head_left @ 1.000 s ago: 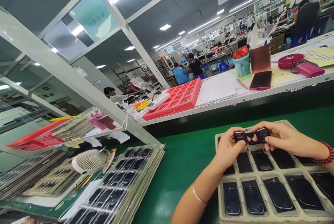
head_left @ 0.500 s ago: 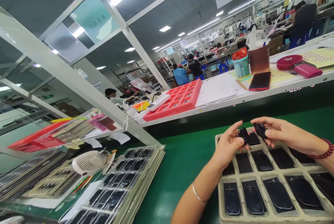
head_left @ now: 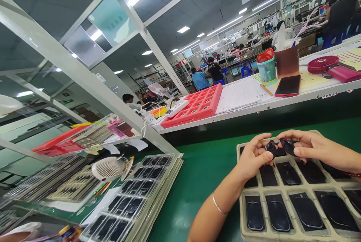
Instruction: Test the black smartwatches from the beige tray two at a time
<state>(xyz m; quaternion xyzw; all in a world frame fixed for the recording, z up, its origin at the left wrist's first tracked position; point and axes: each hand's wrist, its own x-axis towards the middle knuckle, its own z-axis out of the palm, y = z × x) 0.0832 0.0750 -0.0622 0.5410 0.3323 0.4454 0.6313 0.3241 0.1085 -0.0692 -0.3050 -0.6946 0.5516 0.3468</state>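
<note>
My left hand (head_left: 254, 156) pinches a small glossy black piece (head_left: 271, 146) between thumb and fingers. Just to its right, my right hand (head_left: 317, 146) grips another small dark piece, rounded and shiny (head_left: 288, 146). The two pieces are close together; whether they touch I cannot tell. Both look like small device casings, but their exact kind is unclear. Below the hands lies a beige moulded tray (head_left: 242, 212), its compartments holding dark rounded-rectangle panels (head_left: 306, 212) on black sheets. My forearms and hands cover part of the tray's far rows.
Left on the green table (head_left: 175, 200) is a stack of trays (head_left: 158, 200) with black parts under clear plastic. A white fan (head_left: 108, 168) stands beyond it. The shelf ahead bears a red foam tray (head_left: 197, 106), papers (head_left: 239, 95), a phone (head_left: 288, 85) and a cup (head_left: 266, 69).
The view has shifted, so the scene sits further right. My hands have come closer together, and the right piece is tilted differently. Part of someone's arm shows at the lower left.
</note>
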